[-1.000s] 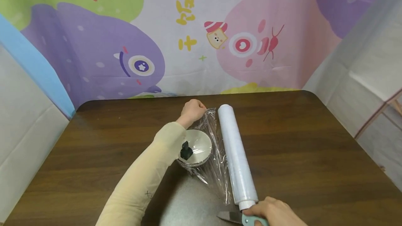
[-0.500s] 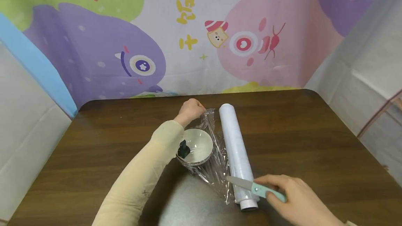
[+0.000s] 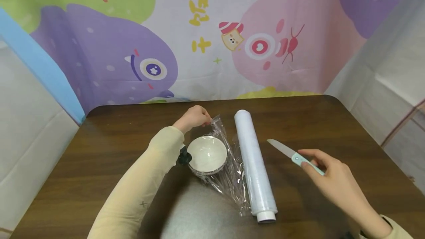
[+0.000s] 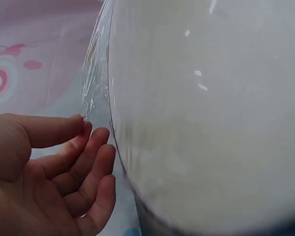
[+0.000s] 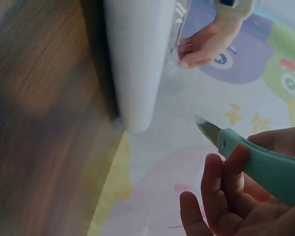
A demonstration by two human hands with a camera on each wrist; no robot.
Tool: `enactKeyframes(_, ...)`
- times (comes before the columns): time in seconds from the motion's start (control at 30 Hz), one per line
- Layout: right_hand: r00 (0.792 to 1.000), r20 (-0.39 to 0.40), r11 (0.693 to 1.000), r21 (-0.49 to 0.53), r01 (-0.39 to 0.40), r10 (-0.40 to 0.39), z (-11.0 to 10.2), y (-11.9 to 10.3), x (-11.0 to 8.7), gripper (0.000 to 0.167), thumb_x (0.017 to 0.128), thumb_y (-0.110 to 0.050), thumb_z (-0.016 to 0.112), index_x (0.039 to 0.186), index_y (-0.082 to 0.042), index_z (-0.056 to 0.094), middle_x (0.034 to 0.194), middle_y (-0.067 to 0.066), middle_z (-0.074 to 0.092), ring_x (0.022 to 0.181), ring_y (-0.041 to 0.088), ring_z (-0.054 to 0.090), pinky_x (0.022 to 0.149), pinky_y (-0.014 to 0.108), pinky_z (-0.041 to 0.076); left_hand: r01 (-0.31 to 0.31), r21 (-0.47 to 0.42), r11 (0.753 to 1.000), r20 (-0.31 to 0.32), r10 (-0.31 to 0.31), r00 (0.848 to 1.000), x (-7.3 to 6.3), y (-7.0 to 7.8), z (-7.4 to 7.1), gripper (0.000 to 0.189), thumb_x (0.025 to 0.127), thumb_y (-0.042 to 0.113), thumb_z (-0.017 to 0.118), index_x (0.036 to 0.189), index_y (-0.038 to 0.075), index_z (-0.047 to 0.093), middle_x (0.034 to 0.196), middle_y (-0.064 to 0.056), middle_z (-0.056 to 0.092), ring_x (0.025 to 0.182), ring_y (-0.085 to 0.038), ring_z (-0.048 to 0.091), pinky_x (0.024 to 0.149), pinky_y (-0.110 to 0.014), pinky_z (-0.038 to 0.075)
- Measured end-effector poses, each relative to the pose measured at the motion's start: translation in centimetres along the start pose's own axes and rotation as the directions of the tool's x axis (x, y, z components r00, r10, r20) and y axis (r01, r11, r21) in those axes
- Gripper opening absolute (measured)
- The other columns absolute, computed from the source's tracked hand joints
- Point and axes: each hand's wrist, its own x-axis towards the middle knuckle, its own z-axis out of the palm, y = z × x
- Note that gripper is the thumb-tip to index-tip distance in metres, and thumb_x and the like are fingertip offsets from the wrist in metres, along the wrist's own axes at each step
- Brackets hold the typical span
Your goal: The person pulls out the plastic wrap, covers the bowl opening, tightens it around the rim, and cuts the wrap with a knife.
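A white bowl (image 3: 206,155) stands near the middle of the table, with clear plastic wrap (image 3: 229,180) over it and bunched along its right side. At the bowl's far side my left hand (image 3: 195,116) pinches a corner of the wrap between thumb and forefinger; the left wrist view shows the wrap (image 4: 96,73) rising from those fingertips along the bowl's rim. To the right of the white roll of plastic wrap (image 3: 254,163), my right hand (image 3: 335,180) grips a knife by its mint-green handle (image 5: 265,164). The knife's blade (image 3: 280,148) points away and to the left, above the table.
The brown wooden table (image 3: 318,121) meets a printed cartoon curtain (image 3: 206,73) at its far edge. A black camera mount (image 3: 184,156) on the left wrist is beside the bowl's left rim. Pale cloth walls stand at both sides.
My right hand has carried the knife from the roll's near end, over the roll, up and to its right. The left hand has drawn the wrap corner slightly to the left.
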Motion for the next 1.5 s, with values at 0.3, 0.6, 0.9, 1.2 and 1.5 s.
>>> enactKeyframes(0.3,0.998,0.011,0.998,-0.001,-0.068,0.068,0.4,1.2,1.3,0.044,0.086,-0.044,0.057,0.118,-0.013,0.057,0.07,0.001,0.046,0.048,0.007,0.032,0.042,0.025,0.027,0.003,0.006,1.0,0.039,-0.004,0.999,-0.7,-1.1,-0.2,0.015,0.085,0.014,0.058,0.082,0.001,0.067,0.069,-0.004,0.062,0.064,-0.014,0.057,0.071,-0.025,0.043)
enactKeyframes(0.6,0.991,0.054,0.992,-0.042,-0.121,0.124,2.1,4.0,3.0,0.053,0.09,-0.046,0.048,0.117,0.0,0.052,0.082,0.008,0.057,0.054,0.013,0.042,0.047,0.027,0.031,-0.048,-0.155,0.987,0.014,0.051,0.999,-1.2,-2.9,0.2,0.013,0.082,0.005,0.059,0.092,-0.002,0.062,0.078,-0.007,0.063,0.068,-0.019,0.058,0.068,-0.028,0.047)
enactKeyframes(0.9,0.955,0.212,0.968,-0.187,-0.169,0.207,3.8,6.1,3.9,0.052,0.096,-0.041,0.032,0.114,0.008,0.038,0.067,0.011,0.053,0.052,0.021,0.046,0.043,0.032,0.034,-0.156,-0.164,0.974,0.135,0.179,0.974,-1.6,-4.0,0.4,0.036,0.088,0.001,0.05,0.123,0.009,0.056,0.091,-0.011,0.063,0.082,-0.021,0.057,0.077,-0.036,0.049)
enactKeyframes(1.2,0.897,0.342,0.937,-0.299,-0.179,0.28,4.7,6.4,4.0,0.048,0.096,-0.039,0.027,0.089,0.007,0.04,0.066,0.013,0.048,0.056,0.025,0.047,0.046,0.036,0.035,-0.174,-0.067,0.982,0.114,0.181,0.977,-2.3,-4.9,0.5,0.019,0.088,0.013,0.055,0.103,0.009,0.066,0.101,-0.006,0.066,0.096,-0.018,0.057,0.085,-0.034,0.045)
enactKeyframes(1.5,0.856,0.419,0.909,-0.395,-0.13,0.305,4.9,6.9,4.3,0.053,0.095,-0.041,0.023,0.083,0.001,0.053,0.073,0.015,0.056,0.064,0.027,0.052,0.05,0.04,0.039,-0.176,-0.049,0.983,0.101,0.181,0.978,-3.3,-5.4,0.7,0.019,0.089,0.023,0.057,0.1,0.011,0.067,0.099,-0.003,0.066,0.093,-0.015,0.056,0.083,-0.032,0.043)
